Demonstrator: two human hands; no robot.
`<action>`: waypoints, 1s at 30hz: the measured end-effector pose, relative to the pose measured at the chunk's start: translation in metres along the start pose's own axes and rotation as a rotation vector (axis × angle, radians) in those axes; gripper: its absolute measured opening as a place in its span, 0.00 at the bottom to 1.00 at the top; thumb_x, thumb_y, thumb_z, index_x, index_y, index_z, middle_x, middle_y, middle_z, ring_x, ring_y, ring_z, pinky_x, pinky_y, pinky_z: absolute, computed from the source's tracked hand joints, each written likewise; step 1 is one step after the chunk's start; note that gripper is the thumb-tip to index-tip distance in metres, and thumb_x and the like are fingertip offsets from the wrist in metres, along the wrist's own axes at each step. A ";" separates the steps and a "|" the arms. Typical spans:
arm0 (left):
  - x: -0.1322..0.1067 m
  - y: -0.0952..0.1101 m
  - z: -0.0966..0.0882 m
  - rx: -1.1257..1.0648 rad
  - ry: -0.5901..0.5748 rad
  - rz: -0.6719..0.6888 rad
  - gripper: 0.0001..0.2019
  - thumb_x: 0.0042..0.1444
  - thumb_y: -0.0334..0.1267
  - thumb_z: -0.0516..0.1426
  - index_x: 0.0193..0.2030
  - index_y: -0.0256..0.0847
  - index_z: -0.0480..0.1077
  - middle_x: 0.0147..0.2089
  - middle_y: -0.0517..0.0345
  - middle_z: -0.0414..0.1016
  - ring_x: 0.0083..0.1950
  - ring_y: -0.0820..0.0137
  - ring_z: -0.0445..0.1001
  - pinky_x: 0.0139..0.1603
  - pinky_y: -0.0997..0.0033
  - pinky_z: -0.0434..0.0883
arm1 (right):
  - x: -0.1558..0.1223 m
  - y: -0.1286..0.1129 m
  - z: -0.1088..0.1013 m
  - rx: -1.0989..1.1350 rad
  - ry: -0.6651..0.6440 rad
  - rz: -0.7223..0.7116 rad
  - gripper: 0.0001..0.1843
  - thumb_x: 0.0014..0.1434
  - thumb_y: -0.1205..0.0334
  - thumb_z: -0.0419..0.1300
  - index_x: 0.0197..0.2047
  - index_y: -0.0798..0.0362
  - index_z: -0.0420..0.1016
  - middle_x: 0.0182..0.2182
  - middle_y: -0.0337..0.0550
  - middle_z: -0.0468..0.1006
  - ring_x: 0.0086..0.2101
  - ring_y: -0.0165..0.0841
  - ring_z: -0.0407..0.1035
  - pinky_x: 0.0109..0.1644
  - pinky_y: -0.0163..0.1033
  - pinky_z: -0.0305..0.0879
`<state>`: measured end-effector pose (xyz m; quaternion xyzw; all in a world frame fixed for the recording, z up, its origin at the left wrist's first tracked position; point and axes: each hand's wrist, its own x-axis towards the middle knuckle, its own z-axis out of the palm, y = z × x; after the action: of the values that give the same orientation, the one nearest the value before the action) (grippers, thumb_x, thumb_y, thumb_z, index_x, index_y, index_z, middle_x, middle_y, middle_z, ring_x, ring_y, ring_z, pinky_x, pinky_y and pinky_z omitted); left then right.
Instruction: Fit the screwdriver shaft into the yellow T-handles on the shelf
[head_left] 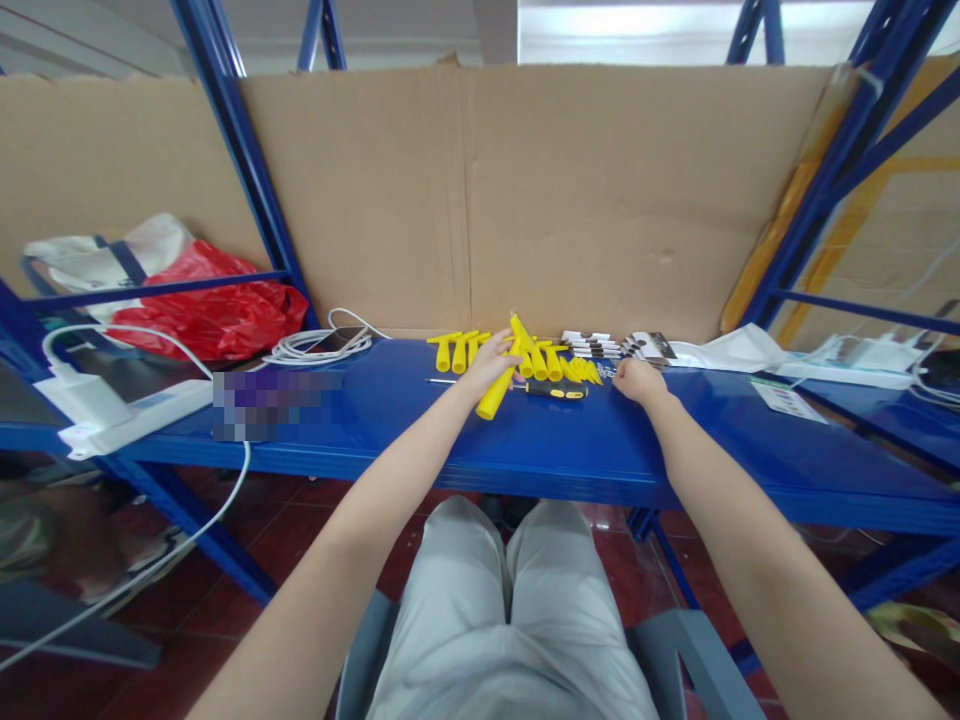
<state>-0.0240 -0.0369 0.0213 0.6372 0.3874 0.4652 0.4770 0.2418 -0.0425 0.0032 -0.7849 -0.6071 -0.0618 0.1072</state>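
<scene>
Gripping a yellow T-shaped piece point(491, 398) in the left hand point(493, 362) at the centre of the frame, with fingers wrapped about its middle and hiding that stretch; leaving in sight only the thick handle end below and a narrow bar above. Bending the fingers of the right hand point(640, 380) down, right of centre, beside a scatter of small shiny bits point(604, 370), too tiny to identify; cannot tell how far the fingertips part or whether anything sits between them. Also blocking, with the left hand and held piece, some of the row of yellow T-shaped pieces point(459, 355) and part of the shaft of a screwdriver point(556, 390), lying on the blue table point(375, 410). Close by, to the right, small yellow wedges point(581, 371) and, above these, black-and-white packs point(589, 345) with unreadable print. Farther right, a white pouch point(727, 350) and a printed sheet point(789, 400), likewise illegible. Masked by coarse pixels at left: a dark, purplish item point(274, 395), impossible to name. Beyond that, a coiled white cable point(319, 347) and, at upper left, a red plastic bag point(217, 305), crossed by a blue rail point(165, 291). Closing off the view behind: cardboard point(600, 200).
</scene>
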 end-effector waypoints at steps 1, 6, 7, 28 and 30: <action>0.001 0.000 0.002 -0.025 -0.009 -0.014 0.40 0.51 0.24 0.56 0.71 0.49 0.54 0.69 0.43 0.62 0.24 0.79 0.74 0.18 0.80 0.67 | 0.000 0.000 0.000 -0.003 0.003 0.003 0.13 0.59 0.68 0.55 0.45 0.56 0.79 0.44 0.56 0.80 0.48 0.42 0.75 0.49 0.40 0.67; 0.008 0.004 0.021 -0.132 -0.076 -0.075 0.37 0.51 0.24 0.56 0.68 0.47 0.58 0.63 0.46 0.70 0.25 0.78 0.75 0.19 0.80 0.68 | -0.003 -0.001 -0.002 -0.022 0.007 0.026 0.16 0.60 0.66 0.54 0.48 0.57 0.78 0.47 0.59 0.79 0.51 0.44 0.73 0.52 0.42 0.67; 0.011 0.006 0.026 -0.150 -0.097 -0.089 0.36 0.51 0.24 0.56 0.68 0.47 0.58 0.60 0.47 0.72 0.24 0.78 0.75 0.20 0.80 0.68 | -0.003 -0.002 -0.002 -0.020 0.003 0.029 0.16 0.60 0.66 0.54 0.48 0.57 0.78 0.48 0.59 0.79 0.51 0.45 0.73 0.52 0.43 0.67; 0.064 0.003 0.143 -0.560 -0.300 -0.513 0.25 0.56 0.28 0.56 0.61 0.28 0.64 0.47 0.40 0.79 0.35 0.66 0.81 0.25 0.76 0.74 | 0.005 0.011 -0.005 0.621 0.403 0.358 0.21 0.62 0.60 0.49 0.56 0.59 0.67 0.49 0.60 0.76 0.51 0.47 0.70 0.51 0.44 0.64; 0.065 0.001 0.144 -0.553 -0.296 -0.521 0.25 0.55 0.27 0.56 0.61 0.28 0.64 0.47 0.40 0.80 0.35 0.66 0.81 0.25 0.76 0.74 | 0.004 0.011 -0.004 0.592 0.405 0.346 0.21 0.62 0.60 0.49 0.55 0.59 0.67 0.48 0.61 0.76 0.51 0.47 0.70 0.51 0.45 0.65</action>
<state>0.1317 -0.0115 0.0212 0.4255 0.3233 0.3185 0.7829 0.2538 -0.0423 0.0074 -0.7827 -0.4240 -0.0188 0.4553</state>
